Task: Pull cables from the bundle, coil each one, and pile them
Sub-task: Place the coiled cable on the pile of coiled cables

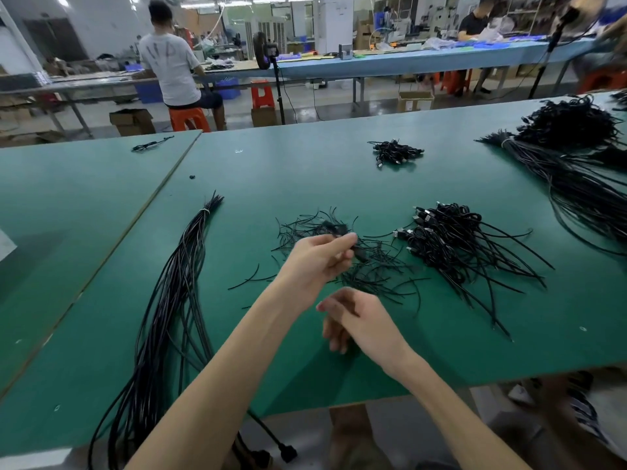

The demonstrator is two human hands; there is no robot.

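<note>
Cable bundle [176, 300]: long black cables, tied w/ a light band near the top end, lying along the left part of the green desk [305, 171]; lower ends run over the near edge, where a plug [288, 452] hangs below desk level.

Left hand [315, 262]: raised above desk centre, thumb and fingers pinched shut on a small dark item [356, 252], prob. a twist tie or a cable end; motion blur prevents a firm ID.

Right hand [359, 320]: nearer the near edge, just right of the left forearm, palm turned down, fingers loosely curled, nothing visibly held. Blurred.

Loose black ties [366, 266]: short thin strands scattered at desk centre, directly under and beyond the left hand.

Coiled-cable pile [454, 242]: right of centre, connectors toward the left side, free tails fanned toward the near-right edge. Apart from both hands.

Small coil pile [395, 154]: toward the far edge, centre-right, well apart from the hands.

Second bundle [576, 184]: far-right corner, tied at its left end, w/ a larger heap of black cables [573, 123] behind it.

Single cable [151, 144]: on the adjoining desk panel, far-left.

Background: seated person in a white shirt [173, 59] on an orange stool [188, 118], at a bench beyond the far edge.
</note>
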